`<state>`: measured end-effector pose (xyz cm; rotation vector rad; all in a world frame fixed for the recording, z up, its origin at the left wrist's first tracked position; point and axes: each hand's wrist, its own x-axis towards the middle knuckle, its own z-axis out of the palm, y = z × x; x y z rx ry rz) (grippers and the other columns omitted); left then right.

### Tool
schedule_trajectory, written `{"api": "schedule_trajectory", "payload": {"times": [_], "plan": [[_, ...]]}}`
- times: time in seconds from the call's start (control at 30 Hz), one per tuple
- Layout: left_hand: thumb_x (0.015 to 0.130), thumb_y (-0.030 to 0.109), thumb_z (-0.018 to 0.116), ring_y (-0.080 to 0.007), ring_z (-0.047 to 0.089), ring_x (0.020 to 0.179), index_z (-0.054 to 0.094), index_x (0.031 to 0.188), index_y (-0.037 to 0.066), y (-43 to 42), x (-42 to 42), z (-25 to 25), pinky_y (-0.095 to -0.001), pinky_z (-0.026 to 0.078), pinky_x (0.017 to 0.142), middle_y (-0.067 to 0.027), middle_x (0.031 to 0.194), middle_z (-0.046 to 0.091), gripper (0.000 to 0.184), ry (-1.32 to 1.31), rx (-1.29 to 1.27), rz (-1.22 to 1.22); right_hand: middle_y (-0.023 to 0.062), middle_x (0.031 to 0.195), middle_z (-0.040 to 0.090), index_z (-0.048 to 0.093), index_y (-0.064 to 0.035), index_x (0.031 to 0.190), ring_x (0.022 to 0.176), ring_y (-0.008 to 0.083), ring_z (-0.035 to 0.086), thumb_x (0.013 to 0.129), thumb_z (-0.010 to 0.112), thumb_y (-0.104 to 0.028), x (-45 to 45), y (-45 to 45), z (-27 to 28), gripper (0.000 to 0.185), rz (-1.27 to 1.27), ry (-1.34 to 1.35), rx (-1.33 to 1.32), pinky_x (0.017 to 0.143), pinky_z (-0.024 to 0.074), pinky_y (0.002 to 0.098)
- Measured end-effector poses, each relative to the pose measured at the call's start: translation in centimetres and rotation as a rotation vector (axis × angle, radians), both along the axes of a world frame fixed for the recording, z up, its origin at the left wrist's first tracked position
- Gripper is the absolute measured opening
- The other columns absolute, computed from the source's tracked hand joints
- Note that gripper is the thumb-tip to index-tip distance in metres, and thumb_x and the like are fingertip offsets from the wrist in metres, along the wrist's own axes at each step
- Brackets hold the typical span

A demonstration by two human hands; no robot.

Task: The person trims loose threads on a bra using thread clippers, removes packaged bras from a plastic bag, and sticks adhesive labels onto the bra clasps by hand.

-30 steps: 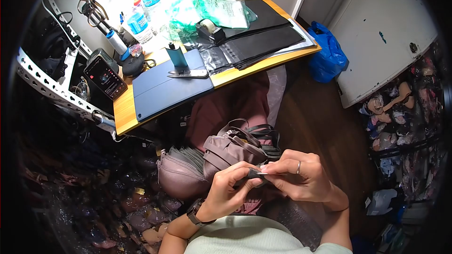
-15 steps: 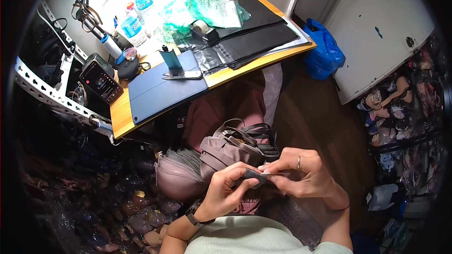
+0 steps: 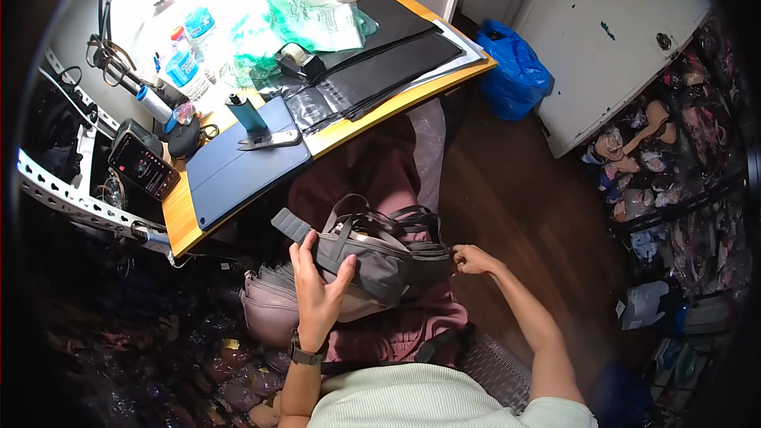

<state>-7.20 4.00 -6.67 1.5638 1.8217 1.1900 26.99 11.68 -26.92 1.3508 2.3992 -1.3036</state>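
Observation:
A dark grey bra (image 3: 372, 268) is gripped in my left hand (image 3: 317, 297), thumb on its front and fingers along its left side. Its lighter grey fastening end (image 3: 291, 224) sticks out beyond my fingertips. Underneath and to the left, a stack of mauve-pink bras (image 3: 265, 309) rests across my lap, cups nested. Several dark straps (image 3: 412, 222) loop up behind the bra. My right hand (image 3: 473, 260) is closed in a pinch just right of the bras, over the floor; anything between its fingertips is too small to make out.
Ahead is a wooden table (image 3: 349, 136) with a blue tablet case (image 3: 246, 166), a scissor-like cutter (image 3: 271, 140), a teal lighter-shaped object (image 3: 247, 113), a tape dispenser (image 3: 300, 62) and black plastic bags (image 3: 396, 71). A phone (image 3: 143, 165) leans at left. A blue bag (image 3: 514, 71) hangs right.
My hands have parted: the right moved off to the right, away from the fastening end. My left hand moved left and up with the bra, now raised and spread into view. The view shifted too.

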Motion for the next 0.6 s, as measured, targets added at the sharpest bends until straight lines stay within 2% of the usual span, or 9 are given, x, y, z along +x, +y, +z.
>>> {"api": "schedule_trajectory", "payload": {"times": [0.03, 0.1, 0.17, 0.2, 0.27, 0.3, 0.37, 0.43, 0.6], "plan": [[0.078, 0.016, 0.072, -0.0247, 0.05, 0.1, 0.044, 0.121, -0.008, 0.1, -0.1, 0.0, -0.0313, 0.041, 0.089, -0.0146, 0.107, 0.045, 0.057, 0.027, -0.012, 0.017, 0.0205, 0.098, 0.066, 0.069, -0.0011, 0.08, 0.098, 0.0278, 0.063, 0.067, 0.072, -0.014, 0.1, -0.3, -0.4, 0.019, -0.003, 0.005, -0.003, 0.072, 0.0488, 0.0341], [0.077, 0.016, 0.073, -0.0249, 0.049, 0.1, 0.045, 0.121, -0.007, 0.0, -0.2, 0.3, -0.0321, 0.041, 0.089, -0.0144, 0.106, 0.044, 0.057, 0.009, -0.033, 0.012, 0.0176, 0.091, 0.067, 0.069, -0.0019, 0.081, 0.085, 0.0276, 0.066, 0.07, 0.07, -0.012, -0.4, -0.8, 1.8, 0.015, -0.268, -0.15, -0.058, 0.068, 0.0496, 0.0351], [0.077, 0.018, 0.073, -0.027, 0.047, 0.108, 0.046, 0.122, -0.005, -0.4, 0.1, 0.4, -0.0336, 0.039, 0.093, -0.019, 0.12, 0.04, 0.057, 0.054, -0.044, 0.014, 0.0186, 0.081, 0.067, 0.071, -0.005, 0.084, 0.08, 0.032, 0.067, 0.064, 0.066, -0.007, 0.5, -0.6, 3.6, 0.02, -0.278, -0.238, 0.038, 0.069, 0.0516, 0.0388], [0.077, 0.018, 0.073, -0.027, 0.047, 0.108, 0.046, 0.122, -0.005, -0.5, 0.3, 0.4, -0.0336, 0.039, 0.093, -0.019, 0.12, 0.04, 0.057, 0.053, -0.047, 0.011, 0.0199, 0.082, 0.067, 0.071, -0.0043, 0.085, 0.082, 0.0317, 0.067, 0.069, 0.066, -0.005, -0.1, -0.2, 6.8, 0.017, -0.349, -0.295, -0.033, 0.07, 0.0518, 0.0386], [0.077, 0.021, 0.074, -0.0394, 0.037, 0.124, 0.043, 0.125, -0.007, -0.5, 0.7, 0.3, -0.0394, 0.032, 0.102, -0.0309, 0.14, 0.019, 0.064, 0.086, -0.007, 0.03, 0.0205, 0.081, 0.067, 0.071, -0.0028, 0.084, 0.082, 0.0318, 0.067, 0.07, 0.066, -0.004, 1.4, 0.1, 6.0, 0.016, -0.343, -0.203, 0.026, 0.07, 0.0519, 0.0383], [0.077, 0.021, 0.074, -0.0394, 0.037, 0.124, 0.043, 0.125, -0.007, -0.5, 0.7, 0.2, -0.0394, 0.032, 0.102, -0.0309, 0.14, 0.019, 0.064, 0.085, -0.003, 0.027, 0.021, 0.08, 0.066, 0.071, -0.0013, 0.084, 0.082, 0.032, 0.067, 0.071, 0.066, -0.004, 1.9, 0.2, 5.8, 0.014, -0.332, -0.111, 0.088, 0.07, 0.052, 0.0379], [0.078, 0.021, 0.074, -0.0417, 0.03, 0.13, 0.043, 0.127, -0.006, -0.4, 0.6, 0.2, -0.0404, 0.029, 0.105, -0.0332, 0.146, 0.001, 0.064, 0.019, -0.018, 0.001, 0.0231, 0.094, 0.066, 0.07, 0.002, 0.083, 0.088, 0.0316, 0.066, 0.071, 0.07, -0.005, 2.1, 0.0, 5.1, 0.014, -0.281, -0.009, 0.068, 0.075, 0.0507, 0.0367], [0.078, 0.021, 0.074, -0.0419, 0.031, 0.13, 0.044, 0.127, -0.006, -0.4, 0.4, 0.3, -0.0406, 0.03, 0.105, -0.0328, 0.146, 0.0, 0.063, 0.007, -0.014, 0.004, 0.0255, 0.11, 0.061, 0.071, 0.0005, 0.083, 0.1, 0.0326, 0.062, 0.069, 0.074, -0.009, 1.7, -0.8, 3.5, 0.017, -0.283, 0.061, -0.006, 0.079, 0.0506, 0.035], [0.077, 0.021, 0.074, -0.0422, 0.033, 0.127, 0.046, 0.126, -0.004, -0.3, 0.2, -0.2, -0.0415, 0.03, 0.104, -0.0324, 0.146, -0.003, 0.061, 0.029, 0.03, 0.007, 0.0274, 0.11, 0.06, 0.065, 0.0049, 0.079, 0.098, 0.0363, 0.061, 0.069, 0.06, -0.004, 0.1, -2.4, -1.3, 0.015, -0.248, 0.135, 0.163, 0.079, 0.0496, 0.0372]]}}
